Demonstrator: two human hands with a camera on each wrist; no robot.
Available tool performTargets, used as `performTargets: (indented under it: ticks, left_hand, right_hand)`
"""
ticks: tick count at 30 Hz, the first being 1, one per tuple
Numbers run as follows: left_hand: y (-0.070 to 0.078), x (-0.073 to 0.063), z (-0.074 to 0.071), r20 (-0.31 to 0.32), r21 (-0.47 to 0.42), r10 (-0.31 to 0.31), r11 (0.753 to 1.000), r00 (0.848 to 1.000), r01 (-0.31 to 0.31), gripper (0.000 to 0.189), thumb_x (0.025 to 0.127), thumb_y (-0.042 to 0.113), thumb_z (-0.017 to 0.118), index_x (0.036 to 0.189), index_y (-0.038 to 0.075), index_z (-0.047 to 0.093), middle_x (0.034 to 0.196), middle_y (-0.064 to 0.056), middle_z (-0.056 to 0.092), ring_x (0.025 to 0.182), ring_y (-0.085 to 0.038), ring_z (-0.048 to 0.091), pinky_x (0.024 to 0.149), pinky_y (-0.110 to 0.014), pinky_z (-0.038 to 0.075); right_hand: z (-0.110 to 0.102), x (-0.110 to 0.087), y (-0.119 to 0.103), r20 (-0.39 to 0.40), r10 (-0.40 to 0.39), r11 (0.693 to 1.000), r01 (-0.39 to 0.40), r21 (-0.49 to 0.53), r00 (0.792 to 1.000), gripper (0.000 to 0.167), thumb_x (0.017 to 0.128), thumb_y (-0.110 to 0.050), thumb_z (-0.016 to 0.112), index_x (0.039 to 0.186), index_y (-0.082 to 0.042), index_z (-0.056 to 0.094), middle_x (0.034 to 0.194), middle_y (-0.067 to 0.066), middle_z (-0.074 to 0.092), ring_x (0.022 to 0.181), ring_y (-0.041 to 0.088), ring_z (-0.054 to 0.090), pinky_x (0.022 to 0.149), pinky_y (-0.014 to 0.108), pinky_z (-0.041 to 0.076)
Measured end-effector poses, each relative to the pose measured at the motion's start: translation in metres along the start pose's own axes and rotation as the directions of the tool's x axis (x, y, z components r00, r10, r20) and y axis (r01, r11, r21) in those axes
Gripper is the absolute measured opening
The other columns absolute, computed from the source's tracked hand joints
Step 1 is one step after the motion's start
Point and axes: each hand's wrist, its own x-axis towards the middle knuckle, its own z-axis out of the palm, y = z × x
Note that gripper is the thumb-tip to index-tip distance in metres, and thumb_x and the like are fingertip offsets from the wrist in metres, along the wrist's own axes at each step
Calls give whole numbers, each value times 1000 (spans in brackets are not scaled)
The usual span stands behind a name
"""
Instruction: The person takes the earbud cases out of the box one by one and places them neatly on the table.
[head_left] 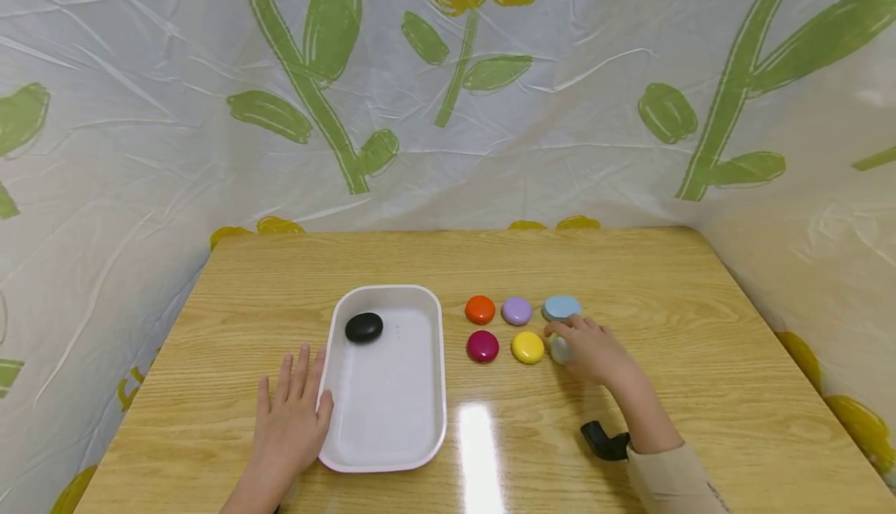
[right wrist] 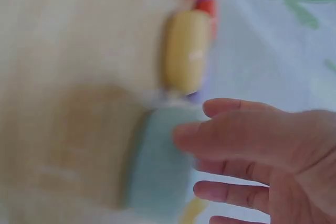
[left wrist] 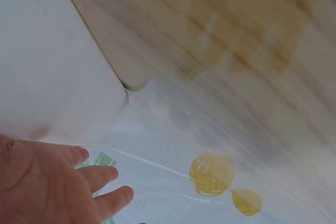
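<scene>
My left hand [head_left: 290, 417] lies flat with its fingers spread beside the left wall of a white tray [head_left: 392, 421], the thumb at its rim. In the tray sits a glossy black pebble-shaped piece [head_left: 364, 327]. Over a pale green smooth piece [head_left: 560, 349] reaches my right hand [head_left: 595, 349], covering part of it. In the right wrist view the thumb [right wrist: 191, 135] overlaps that piece; whether it touches is unclear. Nearby lie a yellow piece [head_left: 528, 347], a light blue one [head_left: 561, 309], a purple one [head_left: 516, 311], an orange-red one [head_left: 480, 309] and a magenta one [head_left: 483, 346].
A wooden table [head_left: 280, 265] carries everything. A sheet [head_left: 490, 164] printed with leaves and flowers hangs behind it and at both sides. Near the right wrist there is a black bent part [head_left: 605, 442].
</scene>
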Motion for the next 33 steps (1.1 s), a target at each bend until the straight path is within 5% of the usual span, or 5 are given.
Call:
performTargets:
  ticks: [6, 13, 24, 33]
  left_hand:
    - [0, 0, 0, 16, 3, -6, 1000, 1000, 6, 55, 96, 30, 36, 145, 8, 23, 151, -17, 15, 137, -38, 10, 106, -60, 4]
    - [0, 0, 1, 13, -3, -2, 1000, 1000, 3, 55, 96, 29, 36, 145, 8, 23, 151, -17, 15, 137, -38, 9, 106, -60, 3]
    - [0, 0, 0, 11, 0, 2, 1000, 1000, -2, 55, 96, 30, 37, 145, 8, 23, 150, -17, 16, 137, -38, 10, 105, -61, 4]
    - [0, 0, -1, 14, 19, 6, 1000, 1000, -7, 55, 96, 29, 37, 145, 8, 23, 150, -17, 16, 137, -38, 10, 105, -61, 5]
  right_hand:
    - [-24, 18, -34, -110, -92, 996, 93, 9, 990, 43, 79, -12, 69, 120, -12, 54, 114, 14, 53, 106, 39, 51, 89, 61, 38]
    - [-35, 58, -87, -186, -248, 969, 243, -48, 951, 43, 83, -18, 65, 125, -14, 52, 118, 10, 53, 108, 33, 51, 91, 51, 43]
    - [-2, 111, -161, -76, -493, 857, 469, -212, 866, 50, 86, -24, 62, 132, -20, 44, 130, 7, 48, 120, 23, 45, 100, 39, 38]
    - [22, 135, -198, 30, -540, 787, 518, -337, 841, 48, 88, -25, 59, 133, -26, 42, 130, 2, 46, 120, 19, 44, 97, 34, 40]
